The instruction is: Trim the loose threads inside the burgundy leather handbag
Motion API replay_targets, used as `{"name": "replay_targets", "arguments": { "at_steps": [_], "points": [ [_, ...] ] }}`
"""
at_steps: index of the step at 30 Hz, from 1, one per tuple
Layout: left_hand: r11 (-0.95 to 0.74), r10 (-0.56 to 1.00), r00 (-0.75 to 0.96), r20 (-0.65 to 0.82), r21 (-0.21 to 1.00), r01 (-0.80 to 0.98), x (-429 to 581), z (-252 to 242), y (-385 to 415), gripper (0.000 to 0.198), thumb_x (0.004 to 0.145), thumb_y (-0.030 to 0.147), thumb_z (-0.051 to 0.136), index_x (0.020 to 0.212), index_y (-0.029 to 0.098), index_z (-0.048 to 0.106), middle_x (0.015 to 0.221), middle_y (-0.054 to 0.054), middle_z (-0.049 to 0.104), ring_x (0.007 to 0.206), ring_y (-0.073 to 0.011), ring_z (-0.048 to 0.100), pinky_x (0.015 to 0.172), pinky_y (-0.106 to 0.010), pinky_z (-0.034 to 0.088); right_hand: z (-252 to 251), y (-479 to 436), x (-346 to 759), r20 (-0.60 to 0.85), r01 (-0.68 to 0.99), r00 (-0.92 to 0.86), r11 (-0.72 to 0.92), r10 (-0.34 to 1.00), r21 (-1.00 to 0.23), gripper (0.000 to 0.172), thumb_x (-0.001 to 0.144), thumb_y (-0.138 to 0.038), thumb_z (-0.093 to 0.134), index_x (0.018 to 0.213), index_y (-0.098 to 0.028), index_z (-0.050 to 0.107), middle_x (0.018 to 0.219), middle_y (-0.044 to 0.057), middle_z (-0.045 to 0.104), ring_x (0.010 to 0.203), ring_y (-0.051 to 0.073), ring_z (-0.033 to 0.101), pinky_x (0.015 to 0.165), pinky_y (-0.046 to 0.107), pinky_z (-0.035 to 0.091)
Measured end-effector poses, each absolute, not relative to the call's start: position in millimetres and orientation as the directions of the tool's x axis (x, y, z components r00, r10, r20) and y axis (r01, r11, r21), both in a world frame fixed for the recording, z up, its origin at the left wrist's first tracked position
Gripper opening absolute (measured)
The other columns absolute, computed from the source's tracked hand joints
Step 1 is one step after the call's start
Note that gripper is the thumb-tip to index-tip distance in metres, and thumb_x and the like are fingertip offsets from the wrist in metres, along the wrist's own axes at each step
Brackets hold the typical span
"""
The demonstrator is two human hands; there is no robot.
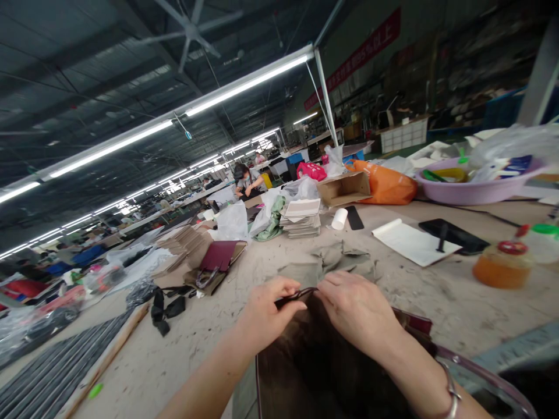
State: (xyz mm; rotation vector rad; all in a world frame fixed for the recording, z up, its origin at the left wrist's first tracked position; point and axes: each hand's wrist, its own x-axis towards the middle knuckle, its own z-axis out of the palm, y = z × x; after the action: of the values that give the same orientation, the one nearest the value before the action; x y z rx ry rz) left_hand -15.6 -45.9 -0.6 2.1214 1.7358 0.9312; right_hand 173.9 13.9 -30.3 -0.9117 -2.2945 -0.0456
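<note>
A dark brown handbag [323,361] lies close in front of me, its inside facing up. Part of its burgundy trim shows beside my right wrist, and a burgundy handle [489,372] curves out at the lower right. At the far edge of the bag, my left hand [271,308] pinches a thin dark strip [297,295] between thumb and fingers. Close beside it, my right hand [358,308] has its fingers closed on the bag's edge, where the strip ends; its fingertips are partly hidden. Crumpled grey-green fabric [338,259] lies just beyond both hands.
A glue jar [502,267], a notepad [413,241] and a purple basin [471,187] are at right. Stacked boards [301,218], an open carton [345,189] and a burgundy bag [218,256] stand farther back. Dark rods [65,366] lie left. A person [248,180] works beyond.
</note>
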Motion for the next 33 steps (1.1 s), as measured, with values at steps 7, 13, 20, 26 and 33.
{"name": "replay_targets", "arguments": {
  "at_steps": [7,13,20,26,33],
  "points": [
    [-0.111,0.991,0.053,0.123,0.535,0.838,-17,3,-48,0.052,0.068,0.016,0.076,0.114,0.024,0.052,0.110,-0.003,0.068,0.103,-0.0213,0.062,0.092,-0.034,0.047,-29,19,186,0.565,0.683,-0.504,0.702,0.653,-0.201,0.021,0.088,-0.019,0.053,0.068,-0.021,0.060,0.069,0.000,0.060,0.068,0.016,0.055,0.061,0.029,0.031],
    [-0.110,0.992,0.078,0.103,0.356,0.928,0,17,-50,0.030,0.071,0.023,0.074,0.097,0.024,0.059,0.089,0.003,0.068,0.083,-0.0178,0.062,0.073,-0.027,0.044,-28,14,188,0.548,0.691,-0.492,0.687,0.676,-0.227,0.023,0.089,-0.020,0.051,0.068,-0.021,0.060,0.069,0.000,0.060,0.068,0.016,0.055,0.061,0.029,0.031],
    [-0.001,0.987,-0.040,0.157,0.251,0.968,13,14,-55,0.028,0.073,0.029,0.073,0.096,0.024,0.057,0.088,0.002,0.067,0.080,-0.0181,0.062,0.070,-0.027,0.040,-29,16,192,0.512,0.698,-0.495,0.672,0.702,-0.246,0.014,0.089,-0.025,0.053,0.087,-0.027,0.067,0.073,-0.001,0.062,0.070,0.015,0.057,0.059,0.028,0.031],
    [0.030,0.987,-0.076,0.143,0.297,0.954,9,7,-59,0.022,0.074,0.024,0.071,0.087,0.022,0.053,0.078,0.004,0.065,0.073,-0.0158,0.060,0.066,-0.025,0.039,-29,19,194,0.525,0.615,-0.570,0.752,0.632,-0.239,0.017,0.084,-0.035,0.064,0.099,-0.028,0.066,0.082,0.001,0.065,0.078,0.018,0.058,0.065,0.028,0.035],
    [-0.047,0.990,-0.007,0.143,0.369,0.928,4,5,-60,0.019,0.074,0.023,0.069,0.087,0.021,0.055,0.077,0.004,0.065,0.070,-0.0136,0.059,0.064,-0.023,0.041,-27,14,182,0.519,0.579,-0.588,0.771,0.620,-0.263,0.007,0.083,-0.024,0.066,0.078,-0.022,0.062,0.079,-0.001,0.064,0.076,0.017,0.057,0.067,0.029,0.034]
  ]
}}
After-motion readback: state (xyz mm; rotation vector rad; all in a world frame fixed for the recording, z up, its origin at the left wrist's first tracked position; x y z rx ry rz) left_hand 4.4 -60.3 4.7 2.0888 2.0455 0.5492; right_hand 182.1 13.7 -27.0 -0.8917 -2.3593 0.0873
